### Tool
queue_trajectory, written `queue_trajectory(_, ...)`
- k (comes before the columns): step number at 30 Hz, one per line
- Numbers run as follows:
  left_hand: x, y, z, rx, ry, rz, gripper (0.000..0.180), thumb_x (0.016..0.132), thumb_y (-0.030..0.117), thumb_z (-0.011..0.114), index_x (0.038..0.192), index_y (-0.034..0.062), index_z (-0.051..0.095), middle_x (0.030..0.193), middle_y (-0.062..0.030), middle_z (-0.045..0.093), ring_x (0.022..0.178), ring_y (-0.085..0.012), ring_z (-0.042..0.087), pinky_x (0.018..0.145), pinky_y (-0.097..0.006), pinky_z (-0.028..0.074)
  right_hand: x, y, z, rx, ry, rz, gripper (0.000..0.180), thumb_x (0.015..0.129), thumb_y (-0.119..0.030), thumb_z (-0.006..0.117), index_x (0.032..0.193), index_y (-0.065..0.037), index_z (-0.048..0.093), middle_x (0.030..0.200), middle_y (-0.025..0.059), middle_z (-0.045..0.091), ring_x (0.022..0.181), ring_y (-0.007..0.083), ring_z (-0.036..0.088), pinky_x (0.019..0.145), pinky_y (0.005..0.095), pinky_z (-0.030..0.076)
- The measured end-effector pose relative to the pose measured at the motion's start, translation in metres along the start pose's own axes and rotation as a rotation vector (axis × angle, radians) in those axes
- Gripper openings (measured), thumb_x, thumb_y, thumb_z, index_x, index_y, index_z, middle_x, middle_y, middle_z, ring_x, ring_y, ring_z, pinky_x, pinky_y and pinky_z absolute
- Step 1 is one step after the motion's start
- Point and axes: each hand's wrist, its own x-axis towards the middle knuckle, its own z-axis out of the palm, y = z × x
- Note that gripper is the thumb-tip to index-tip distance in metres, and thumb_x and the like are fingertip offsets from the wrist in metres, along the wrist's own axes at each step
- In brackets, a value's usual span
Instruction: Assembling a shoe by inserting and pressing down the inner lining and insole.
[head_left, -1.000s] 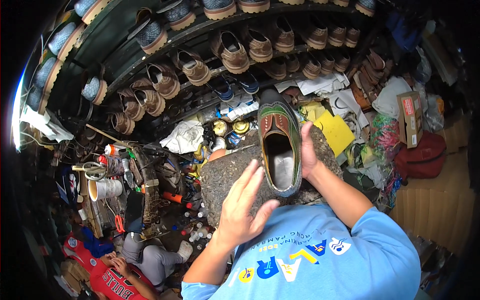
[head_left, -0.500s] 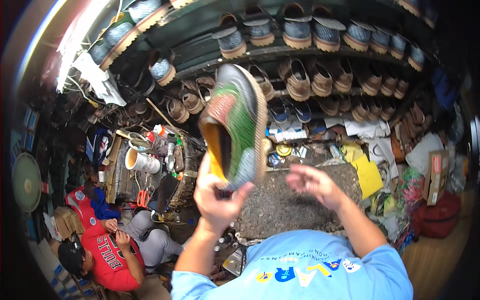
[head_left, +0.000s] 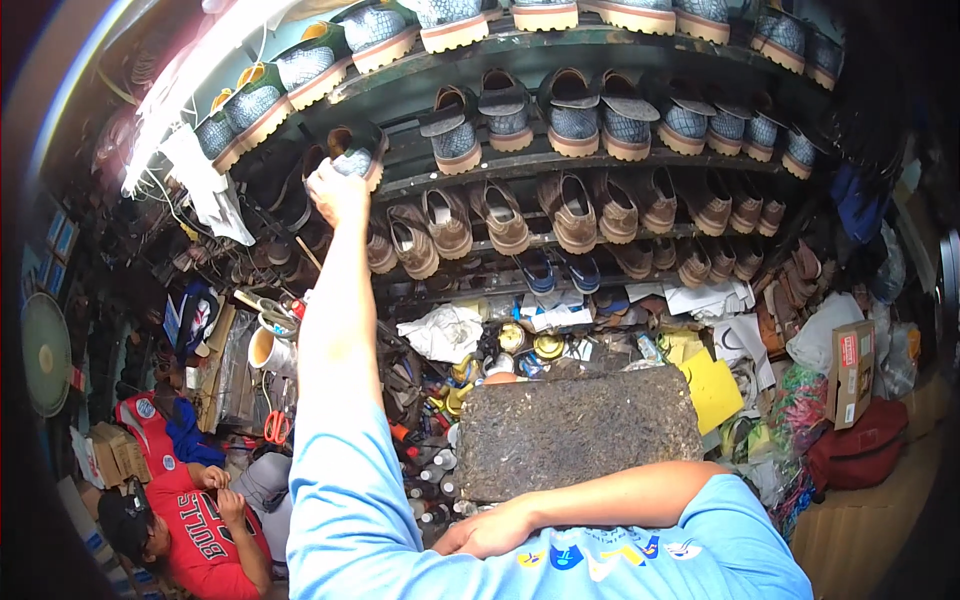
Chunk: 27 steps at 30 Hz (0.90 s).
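My left arm stretches up to the shelving at the upper left. There my left hand [head_left: 340, 197] closes on the heel end of a shoe [head_left: 358, 160] with a blue scale-patterned heel and a pale ridged sole, at the end of a shelf. Most of that shoe's front is out of sight. Close to my body, my right hand [head_left: 488, 532] lies against my light blue shirt with nothing visible in it, its fingers loosely extended. Just beyond it is a dark, rough-topped work block [head_left: 580, 430].
Shelves hold rows of blue-heeled shoes [head_left: 573, 115] and brown shoes [head_left: 573, 215]. A person in a red shirt [head_left: 205, 530] sits at lower left. Small bottles [head_left: 440, 460], a white container [head_left: 268, 350], orange-handled scissors [head_left: 277, 426], yellow sheets [head_left: 712, 388] and a cardboard box [head_left: 850, 375] surround the block.
My left hand has carried the multicoloured shoe from above the block up to the left shelf. My right hand has dropped from above the block to my shirt. The view has shifted.
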Motion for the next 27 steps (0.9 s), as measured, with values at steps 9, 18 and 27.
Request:
queue_trajectory(9, -0.004, 0.155, 0.012, -0.903, -0.604, -0.359, 0.021, 0.085, 0.023, 0.081, 0.092, 0.0049, 0.074, 0.076, -0.0029, 0.068, 0.056, -0.0143, 0.059, 0.056, -0.026, 0.046, -0.007, 0.033, -0.013, -0.236, -0.036, -0.153, 0.072, 0.111, -0.045, 0.034, 0.159, 0.008, 0.026, 0.169, 0.0226, 0.025, 0.157, 0.0334, 0.024, 0.128, 0.0419, 0.017)
queue_trajectory(18, 0.009, 0.135, 0.031, -0.561, -0.453, -0.062, 0.033, 0.100, 0.027, 0.055, 0.119, -0.0009, 0.052, 0.084, -0.0190, 0.072, 0.060, -0.0224, 0.072, 0.054, -0.035, 0.059, -0.012, 0.013, 0.003, -0.121, 0.121, -0.081, 0.076, 0.110, -0.051, 0.037, 0.157, 0.009, 0.029, 0.163, 0.0232, 0.035, 0.153, 0.0333, 0.030, 0.125, 0.0421, 0.023)
queue_trajectory(27, -0.106, 0.127, -0.149, -1.203, -0.345, -0.367, 0.021, 0.104, 0.017, 0.055, 0.112, -0.0014, 0.052, 0.075, -0.0082, 0.057, 0.044, -0.0144, 0.053, 0.041, -0.029, 0.047, -0.051, -0.009, 0.003, -0.210, 0.315, 0.072, 0.075, 0.108, -0.059, 0.036, 0.152, 0.001, 0.040, 0.147, 0.0226, 0.055, 0.137, 0.0330, 0.051, 0.115, 0.0432, 0.038)
